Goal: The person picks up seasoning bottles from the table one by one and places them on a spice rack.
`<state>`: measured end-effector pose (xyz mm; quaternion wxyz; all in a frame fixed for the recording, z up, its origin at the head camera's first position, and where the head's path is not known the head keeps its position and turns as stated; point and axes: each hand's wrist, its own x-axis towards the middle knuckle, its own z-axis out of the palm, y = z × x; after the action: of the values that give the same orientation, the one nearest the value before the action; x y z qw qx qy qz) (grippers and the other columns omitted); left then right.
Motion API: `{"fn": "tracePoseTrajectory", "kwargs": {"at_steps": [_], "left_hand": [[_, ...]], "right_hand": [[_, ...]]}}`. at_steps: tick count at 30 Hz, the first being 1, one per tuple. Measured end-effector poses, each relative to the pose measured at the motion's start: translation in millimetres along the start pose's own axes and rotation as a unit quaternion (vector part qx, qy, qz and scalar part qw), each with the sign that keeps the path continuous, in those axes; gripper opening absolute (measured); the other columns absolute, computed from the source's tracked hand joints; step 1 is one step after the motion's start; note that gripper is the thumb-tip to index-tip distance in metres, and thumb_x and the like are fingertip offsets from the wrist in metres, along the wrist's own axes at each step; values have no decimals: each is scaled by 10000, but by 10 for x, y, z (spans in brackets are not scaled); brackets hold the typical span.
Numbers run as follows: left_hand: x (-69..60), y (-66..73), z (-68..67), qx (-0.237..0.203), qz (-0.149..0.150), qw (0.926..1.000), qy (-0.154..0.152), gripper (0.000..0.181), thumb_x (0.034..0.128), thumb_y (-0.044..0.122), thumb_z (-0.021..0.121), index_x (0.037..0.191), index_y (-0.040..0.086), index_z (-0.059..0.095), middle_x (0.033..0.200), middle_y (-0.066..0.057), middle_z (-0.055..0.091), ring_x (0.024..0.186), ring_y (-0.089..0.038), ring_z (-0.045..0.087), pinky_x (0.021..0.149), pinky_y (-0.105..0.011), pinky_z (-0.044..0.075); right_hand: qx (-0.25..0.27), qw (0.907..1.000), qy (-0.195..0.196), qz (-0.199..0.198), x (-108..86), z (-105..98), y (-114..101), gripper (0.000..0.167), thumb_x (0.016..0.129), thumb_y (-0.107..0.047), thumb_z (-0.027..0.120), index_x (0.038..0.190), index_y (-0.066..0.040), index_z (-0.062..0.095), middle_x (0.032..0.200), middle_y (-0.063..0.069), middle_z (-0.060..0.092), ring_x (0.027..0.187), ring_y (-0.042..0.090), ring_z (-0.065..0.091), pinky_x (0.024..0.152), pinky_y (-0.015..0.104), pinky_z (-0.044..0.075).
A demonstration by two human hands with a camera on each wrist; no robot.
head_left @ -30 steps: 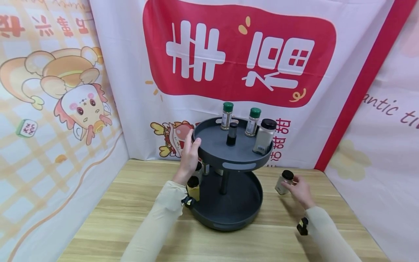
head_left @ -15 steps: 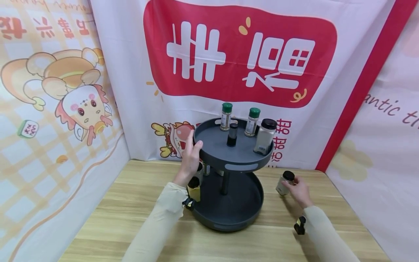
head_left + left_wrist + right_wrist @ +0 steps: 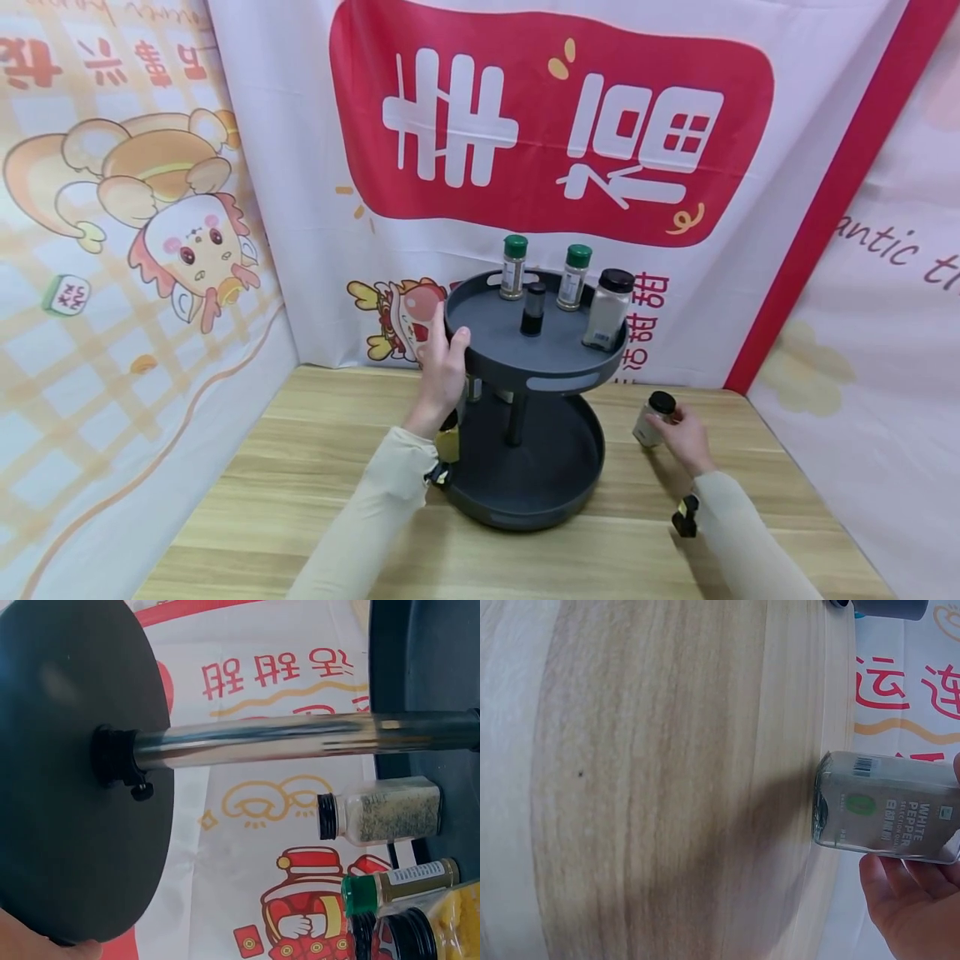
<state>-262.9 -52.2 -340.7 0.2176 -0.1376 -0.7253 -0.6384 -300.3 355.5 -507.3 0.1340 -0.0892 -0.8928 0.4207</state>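
A dark grey two-tier turntable (image 3: 525, 358) stands on the table. My left hand (image 3: 442, 375) grips the left rim of its upper tray; only fingertips (image 3: 82, 949) show in the left wrist view. Two green-capped spice bottles (image 3: 512, 275), a small dark bottle (image 3: 532, 312) and a large black-lidded jar (image 3: 607, 312) stand on that tray. To the right, my right hand (image 3: 686, 437) holds a glass jar of white pepper (image 3: 885, 806) near its black lid (image 3: 662, 402). The jar is tilted; whether its base touches the table is unclear.
The lower tray (image 3: 536, 479) bears several containers at its left, partly hidden by my left arm: a jar with greenish flakes (image 3: 397, 811), a green-capped bottle (image 3: 412, 883) and a yellow-filled jar (image 3: 457, 919). Printed cloths (image 3: 300, 275) hang behind and at both sides of the wooden table (image 3: 322, 475).
My left hand has moved right with the rim, and the upper tray has turned slightly: its front goes right, the green-capped bottles behind shift left. My right hand and its jar barely move.
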Motion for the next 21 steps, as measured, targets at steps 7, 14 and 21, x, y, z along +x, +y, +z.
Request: {"fn": "tracePoseTrajectory", "kwargs": {"at_steps": [7,14,21], "left_hand": [[-64,44,27,133,-131,9998,94,675,970,330,392,1529,114,81,1572,-37,90,1408,-150,123,1132,-399,124],[-103,56,49,228,-129,9995,161,697,966,383,397,1531,123,81,1572,-30,91,1405,-151,130,1131,-411,131],[-126,60,90,149,-152,9995,253,695,971,382,407,1532,139,77,1569,-37,104,1385,-186,187,1122,-423,171]], "right_hand": [[-1,9999,109,20,13,23,2,526,869,-361,667,1089,96,529,1126,323,560,1027,409,536,852,486,443],[60,9997,250,41,40,48,12,516,863,-364,675,1085,86,554,1100,308,582,1007,389,555,832,465,453],[80,9993,341,94,46,62,28,521,856,-392,679,1067,72,572,1107,301,591,1011,381,558,840,457,456]]}}
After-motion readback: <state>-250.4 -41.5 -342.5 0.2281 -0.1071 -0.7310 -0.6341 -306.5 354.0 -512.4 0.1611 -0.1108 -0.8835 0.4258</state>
